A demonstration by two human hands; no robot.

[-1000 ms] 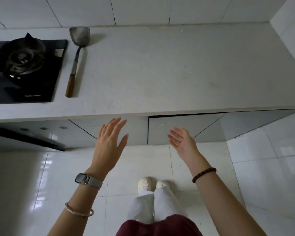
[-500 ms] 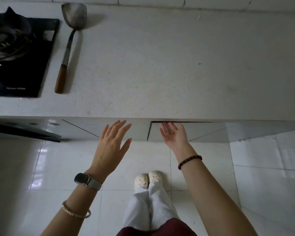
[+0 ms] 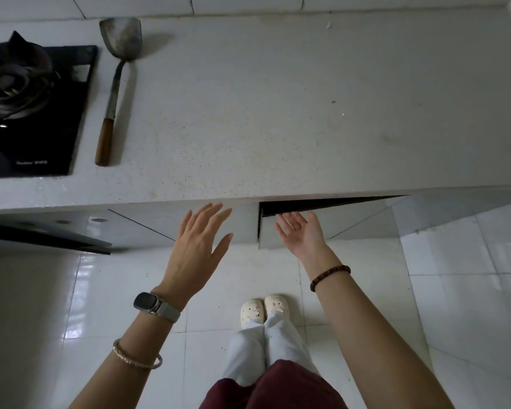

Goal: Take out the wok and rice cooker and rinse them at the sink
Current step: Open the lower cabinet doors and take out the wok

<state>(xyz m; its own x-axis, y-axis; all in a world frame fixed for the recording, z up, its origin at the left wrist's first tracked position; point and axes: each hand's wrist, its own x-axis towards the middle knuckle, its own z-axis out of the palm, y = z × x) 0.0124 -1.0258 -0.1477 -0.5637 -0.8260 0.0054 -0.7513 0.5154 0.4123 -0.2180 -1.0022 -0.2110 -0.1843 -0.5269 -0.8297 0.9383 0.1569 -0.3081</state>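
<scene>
The cabinet door (image 3: 345,228) at 1 o'clock is touched by the flat, palm-up right hand (image 3: 303,234), presumably for opening. The left hand (image 3: 195,246) is spread and empty.

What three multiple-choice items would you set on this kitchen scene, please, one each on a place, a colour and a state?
1. Where does the spatula lie?
A. On the counter, right of the hob
B. On the floor
C. Across the burner

2. What colour are the shoes?
A. Black
B. Cream
C. Red

3. How is the cabinet door at the right hand?
A. Shut flush
B. Taken off
C. Ajar

Answers: 1 A, it lies on the counter beside the hob; 2 B, both are pale cream; 3 C, a dark gap shows along its top edge.
</scene>
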